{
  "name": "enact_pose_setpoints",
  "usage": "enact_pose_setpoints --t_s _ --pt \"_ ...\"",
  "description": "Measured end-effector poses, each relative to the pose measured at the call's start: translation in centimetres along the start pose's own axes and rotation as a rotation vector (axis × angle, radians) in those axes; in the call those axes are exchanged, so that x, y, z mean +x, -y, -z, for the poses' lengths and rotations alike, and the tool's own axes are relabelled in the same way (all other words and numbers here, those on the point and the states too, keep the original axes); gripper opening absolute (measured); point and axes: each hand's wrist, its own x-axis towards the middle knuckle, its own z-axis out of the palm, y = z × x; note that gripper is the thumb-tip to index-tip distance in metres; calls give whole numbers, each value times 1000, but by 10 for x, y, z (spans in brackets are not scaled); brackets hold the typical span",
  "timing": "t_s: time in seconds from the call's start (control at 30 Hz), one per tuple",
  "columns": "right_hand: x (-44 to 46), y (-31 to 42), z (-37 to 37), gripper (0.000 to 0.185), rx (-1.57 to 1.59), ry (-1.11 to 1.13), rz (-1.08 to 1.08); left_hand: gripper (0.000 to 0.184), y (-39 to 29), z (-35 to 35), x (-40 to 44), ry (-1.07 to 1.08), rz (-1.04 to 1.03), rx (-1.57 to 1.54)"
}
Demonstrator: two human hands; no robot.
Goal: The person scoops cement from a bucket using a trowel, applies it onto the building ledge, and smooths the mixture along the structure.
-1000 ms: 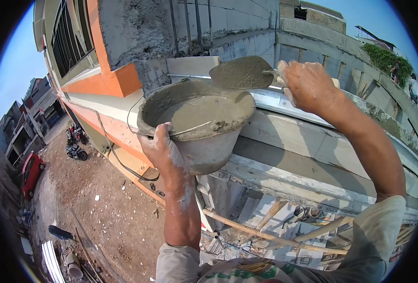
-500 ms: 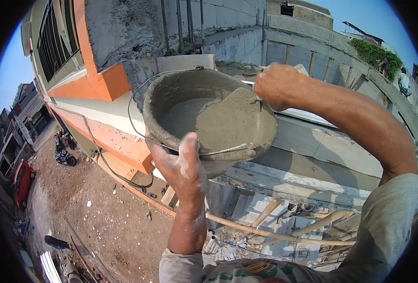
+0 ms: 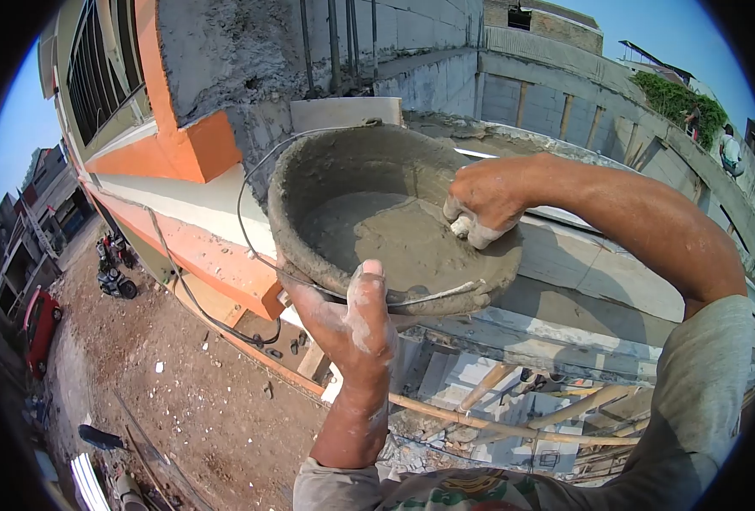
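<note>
A round bucket (image 3: 296, 183) coated in grey mortar is tilted toward me, its wire handle hanging at the left side. Wet mortar (image 3: 369, 234) lies inside it. My left hand (image 3: 343, 319) grips the near rim, thumb over the edge. Over the right part of the bucket, my right hand (image 3: 484, 204) is closed round the trowel handle (image 3: 461, 226). The trowel's blade is hidden in the mortar.
Behind the bucket stand a rough grey wall (image 3: 224, 60) and upright steel bars (image 3: 335, 47). An orange ledge (image 3: 207, 149) is at the left. Bamboo poles (image 3: 496, 426) and the ground lie far below. A person (image 3: 729, 152) is at the far right.
The trowel has gone from above the bucket down into the mortar, its blade now out of sight. The bucket has come nearer and tilted more toward me.
</note>
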Motion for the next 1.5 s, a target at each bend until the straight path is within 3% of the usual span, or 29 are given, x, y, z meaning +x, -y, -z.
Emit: enact_pose_setpoints --t_s 0.33,0.63,0.77,0.93,0.97,1.1,1.2,1.33,1.5 --pt "-28 -10 0 21 205 -89 -57 77 4 -2 2 90 -39 34" --pt "-54 -29 -11 23 432 -137 -111 71 9 -19 -2 68 -172 90" --pt "-70 -22 8 27 574 -207 -223 71 6 -20 4 55 -78 14" --pt "-72 -21 39 25 521 -270 -299 69 11 -9 14 19 -55 -31" --pt "-72 -21 42 26 515 -273 -292 61 11 -10 18 -9 -83 -34" --pt "-78 -18 56 31 459 -269 -357 50 18 14 36 -95 77 -121" --pt "-84 -34 67 27 429 -292 -410 49 21 22 37 -159 67 -72" --pt "-91 -51 92 21 493 -391 -501 57 24 24 37 -157 54 -56" --pt "-74 -70 147 20 294 -398 -716 69 27 21 42 -154 -24 27"
